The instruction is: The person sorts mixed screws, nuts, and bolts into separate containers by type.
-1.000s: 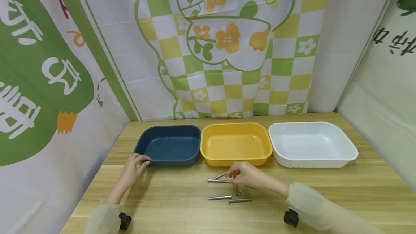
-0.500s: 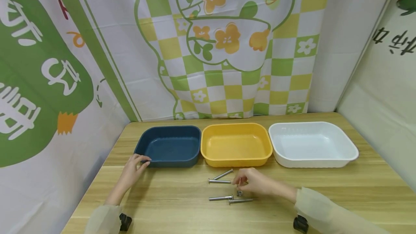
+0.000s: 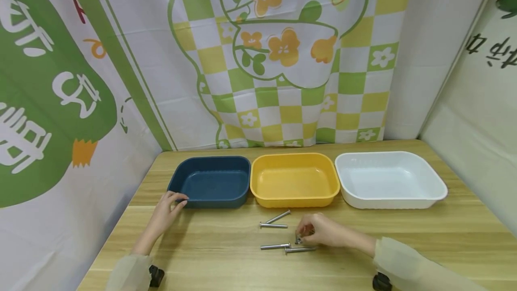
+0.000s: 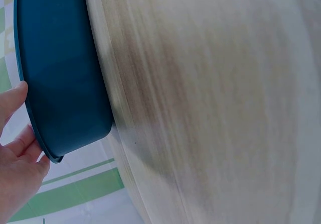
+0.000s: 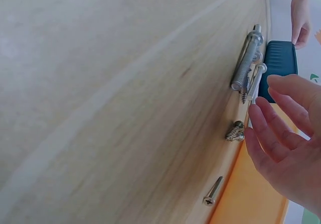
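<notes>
My left hand (image 3: pixel 163 212) holds the near left corner of the dark blue bin (image 3: pixel 214 203), its thumb and fingers on either side of the rim in the left wrist view. Just above the table, my right hand (image 3: pixel 325 230) reaches over small hardware, its fingers bent but apart and nothing between them in the right wrist view. A small screw (image 3: pixel 296 237) stands out by its fingertips; more small screws (image 5: pixel 234 132) lie below the fingers, and a single screw (image 5: pixel 213 191) lies apart. Long metal bolts (image 3: pixel 274 226) rest to the left, with another long bolt (image 3: pixel 300 249) nearer the person.
A yellow bin (image 3: pixel 295 202) stands between the blue bin and a white bin (image 3: pixel 392 203), all in a row at the back of the wooden table (image 3: pixel 226 259). Behind them hangs a printed curtain (image 3: pixel 291 116).
My right hand has moved right and toward the person, from beside the upper long bolts to the small screws. The left hand stays on the blue bin's rim.
</notes>
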A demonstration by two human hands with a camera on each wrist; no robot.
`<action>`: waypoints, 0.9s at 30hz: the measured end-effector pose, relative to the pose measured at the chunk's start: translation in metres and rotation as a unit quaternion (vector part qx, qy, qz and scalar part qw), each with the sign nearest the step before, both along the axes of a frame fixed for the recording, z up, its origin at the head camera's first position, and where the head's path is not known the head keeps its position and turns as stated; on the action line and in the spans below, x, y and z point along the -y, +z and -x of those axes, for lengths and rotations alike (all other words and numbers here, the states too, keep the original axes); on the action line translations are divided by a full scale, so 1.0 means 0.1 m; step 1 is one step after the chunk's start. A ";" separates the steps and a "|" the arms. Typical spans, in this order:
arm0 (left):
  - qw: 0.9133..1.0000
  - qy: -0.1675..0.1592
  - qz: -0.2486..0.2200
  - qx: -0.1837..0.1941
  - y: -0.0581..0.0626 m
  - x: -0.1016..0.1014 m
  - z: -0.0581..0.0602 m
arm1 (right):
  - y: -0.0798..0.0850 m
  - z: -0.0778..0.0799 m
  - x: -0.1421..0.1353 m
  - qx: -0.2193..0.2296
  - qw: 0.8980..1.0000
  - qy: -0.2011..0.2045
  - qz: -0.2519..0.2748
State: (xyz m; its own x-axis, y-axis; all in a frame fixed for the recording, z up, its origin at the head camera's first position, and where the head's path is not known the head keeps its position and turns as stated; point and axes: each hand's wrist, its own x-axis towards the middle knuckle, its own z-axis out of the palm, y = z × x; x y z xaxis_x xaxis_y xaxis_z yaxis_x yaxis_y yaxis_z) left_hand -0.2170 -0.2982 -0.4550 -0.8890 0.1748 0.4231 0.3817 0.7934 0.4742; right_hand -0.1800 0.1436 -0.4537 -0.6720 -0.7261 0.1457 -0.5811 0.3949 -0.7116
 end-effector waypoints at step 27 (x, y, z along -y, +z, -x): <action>1.000 0.003 -0.004 0.013 0.01 -0.01 -0.01 | -0.12 -0.03 0.05 -0.041 0.998 -0.032 -0.027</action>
State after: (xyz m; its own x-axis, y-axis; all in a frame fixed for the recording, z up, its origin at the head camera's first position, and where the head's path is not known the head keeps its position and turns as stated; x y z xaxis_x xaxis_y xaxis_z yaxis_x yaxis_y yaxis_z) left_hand -0.2163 -0.2976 -0.4541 -0.9011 0.1659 0.4007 0.3638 0.7922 0.4901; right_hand -0.1768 0.1390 -0.4653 -0.7047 -0.6904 0.1639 -0.6089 0.4698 -0.6392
